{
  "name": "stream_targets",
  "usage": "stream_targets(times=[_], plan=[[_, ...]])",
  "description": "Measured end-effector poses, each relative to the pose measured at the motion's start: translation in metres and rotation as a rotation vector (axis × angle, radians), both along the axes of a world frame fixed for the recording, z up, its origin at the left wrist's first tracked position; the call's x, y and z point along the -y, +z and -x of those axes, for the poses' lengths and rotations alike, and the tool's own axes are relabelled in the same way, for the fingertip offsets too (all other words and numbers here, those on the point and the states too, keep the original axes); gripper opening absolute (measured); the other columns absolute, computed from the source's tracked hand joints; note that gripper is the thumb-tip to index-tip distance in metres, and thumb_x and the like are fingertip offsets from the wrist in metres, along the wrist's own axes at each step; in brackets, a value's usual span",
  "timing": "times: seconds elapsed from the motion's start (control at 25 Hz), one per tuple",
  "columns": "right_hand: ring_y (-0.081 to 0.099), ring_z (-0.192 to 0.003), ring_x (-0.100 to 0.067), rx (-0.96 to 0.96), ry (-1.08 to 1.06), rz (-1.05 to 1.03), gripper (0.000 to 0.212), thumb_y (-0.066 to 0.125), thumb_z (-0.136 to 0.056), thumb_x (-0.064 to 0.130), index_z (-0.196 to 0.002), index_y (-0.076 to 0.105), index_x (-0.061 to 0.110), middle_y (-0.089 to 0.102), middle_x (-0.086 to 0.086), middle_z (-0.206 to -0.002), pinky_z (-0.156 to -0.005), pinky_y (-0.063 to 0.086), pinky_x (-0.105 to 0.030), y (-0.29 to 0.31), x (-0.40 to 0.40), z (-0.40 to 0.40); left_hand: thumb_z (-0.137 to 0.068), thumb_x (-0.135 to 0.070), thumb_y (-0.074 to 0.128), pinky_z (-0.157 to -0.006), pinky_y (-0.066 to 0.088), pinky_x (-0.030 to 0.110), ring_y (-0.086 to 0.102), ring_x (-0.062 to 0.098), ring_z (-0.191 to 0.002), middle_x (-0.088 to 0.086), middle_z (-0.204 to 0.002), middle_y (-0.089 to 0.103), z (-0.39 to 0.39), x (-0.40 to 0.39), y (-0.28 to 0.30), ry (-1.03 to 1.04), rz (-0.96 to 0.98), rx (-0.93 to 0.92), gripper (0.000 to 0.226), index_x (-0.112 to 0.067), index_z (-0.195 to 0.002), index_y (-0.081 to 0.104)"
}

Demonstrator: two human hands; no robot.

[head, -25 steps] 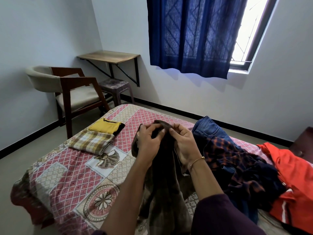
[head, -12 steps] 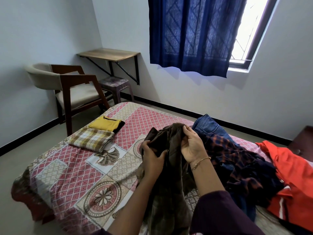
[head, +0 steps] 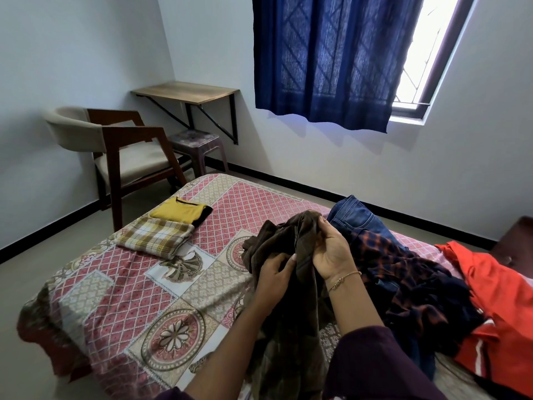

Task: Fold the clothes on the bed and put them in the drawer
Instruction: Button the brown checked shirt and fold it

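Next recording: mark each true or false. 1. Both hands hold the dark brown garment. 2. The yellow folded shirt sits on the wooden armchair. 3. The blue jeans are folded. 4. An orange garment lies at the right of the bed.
1. True: left hand and right hand grip the dark brown garment.
2. False: the yellow folded shirt lies on the patterned bed, beside a folded checked cloth.
3. False: the blue jeans lie unfolded.
4. True: orange garment.

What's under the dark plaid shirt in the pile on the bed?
Blue jeans poke out beneath the dark plaid shirt at its far end. The rest underneath is covered.
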State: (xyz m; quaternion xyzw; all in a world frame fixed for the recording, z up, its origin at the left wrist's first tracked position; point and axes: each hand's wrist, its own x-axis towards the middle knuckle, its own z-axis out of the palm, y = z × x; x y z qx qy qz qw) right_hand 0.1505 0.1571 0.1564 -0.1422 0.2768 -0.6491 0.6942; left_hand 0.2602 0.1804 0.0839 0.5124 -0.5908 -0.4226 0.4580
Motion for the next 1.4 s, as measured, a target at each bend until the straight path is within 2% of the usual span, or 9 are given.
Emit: stream_targets(times=[0.2,0.36,0.52,0.64,0.72,0.76,0.88,1.08,1.4], plan=[[0.069,-0.062,-0.011,0.022,-0.023,0.000,0.025,0.039,-0.099,0.009,-0.087,0.060,0.007,0.070,-0.003,-0.068,-0.066,0.057,-0.024,0.000,0.000,0.002,-0.095,-0.014,0.053,-0.078,0.036,0.022,0.046,0.008,-0.079,0.002,-0.088,0.042,-0.001,-0.004,-0.011,0.027,0.009,0.157,0.016,-0.006,-0.083,0.059],[0.068,-0.064,-0.010,0.035,-0.055,0.003,0.022,0.038,-0.098,0.005,-0.088,0.058,0.006,0.070,-0.003,-0.069,-0.066,0.057,-0.021,-0.001,0.004,0.006,-0.099,-0.019,0.043,-0.062,0.031,0.027,0.043,0.015,-0.067,0.001,-0.073,0.045,-0.014,0.003,0.006,0.385,0.033,0.105,0.021,-0.007,-0.084,0.050],[0.065,-0.060,-0.007,-0.102,-0.104,-0.018,0.021,0.044,-0.095,0.001,-0.080,0.055,0.010,0.066,-0.002,-0.068,-0.062,0.056,-0.018,-0.006,0.003,0.006,-0.099,-0.025,0.044,-0.057,0.035,0.028,0.046,0.016,-0.065,0.003,-0.073,0.051,-0.040,0.009,0.034,0.511,0.056,0.012,0.023,-0.007,-0.089,0.053],[0.064,-0.061,-0.008,-0.292,-0.064,0.023,0.016,0.052,-0.090,-0.002,-0.081,0.058,0.009,0.064,-0.002,-0.067,-0.059,0.055,-0.018,-0.002,-0.002,0.002,-0.098,-0.019,0.046,-0.057,0.038,0.027,0.044,0.019,-0.063,0.008,-0.071,0.050,-0.042,0.008,0.059,0.402,0.111,-0.204,0.010,-0.024,-0.092,0.052],[0.065,-0.063,-0.012,-0.392,0.014,0.058,0.010,0.057,-0.087,-0.002,-0.083,0.061,0.007,0.065,-0.004,-0.069,-0.058,0.055,-0.020,0.007,-0.007,-0.006,-0.097,-0.017,0.047,-0.054,0.045,0.037,0.049,0.029,-0.063,0.021,-0.076,0.053,-0.036,0.008,0.068,0.181,0.100,-0.111,0.024,-0.040,-0.103,0.049],[0.066,-0.063,-0.013,-0.434,0.051,0.074,0.009,0.059,-0.086,-0.003,-0.085,0.062,0.005,0.067,-0.005,-0.070,-0.057,0.055,-0.021,0.011,-0.010,-0.011,-0.097,-0.016,0.047,-0.062,0.051,0.042,0.056,0.033,-0.071,0.025,-0.083,0.056,-0.033,0.007,0.069,0.060,0.075,-0.020,0.034,-0.046,-0.114,0.046],[0.068,-0.067,-0.015,-0.529,0.128,0.128,0.009,0.061,-0.083,-0.006,-0.088,0.065,0.001,0.069,-0.007,-0.073,-0.063,0.057,-0.022,0.015,-0.015,-0.016,-0.096,-0.009,0.049,-0.092,0.051,0.033,0.060,0.022,-0.107,0.011,-0.111,0.063,-0.026,0.003,0.070,-0.059,0.045,0.075,0.043,-0.025,-0.135,0.046],[0.068,-0.069,-0.012,-0.604,0.277,0.133,0.020,0.057,-0.083,-0.012,-0.095,0.063,0.003,0.068,-0.009,-0.080,-0.061,0.055,-0.019,0.014,-0.014,-0.001,-0.093,-0.007,0.055,-0.080,0.052,0.030,0.063,0.020,-0.091,0.008,-0.097,0.067,-0.026,0.005,0.065,0.149,0.063,0.166,0.016,-0.004,-0.104,0.065],[0.064,-0.072,-0.012,-0.885,0.374,0.187,0.018,0.057,-0.085,-0.009,-0.089,0.063,0.008,0.065,-0.007,-0.079,-0.067,0.055,-0.018,0.019,-0.016,-0.002,-0.092,-0.005,0.054,-0.082,0.054,0.036,0.064,0.022,-0.091,0.009,-0.094,0.068,-0.029,0.004,0.063,0.190,0.012,0.073,0.015,-0.006,-0.099,0.068]])
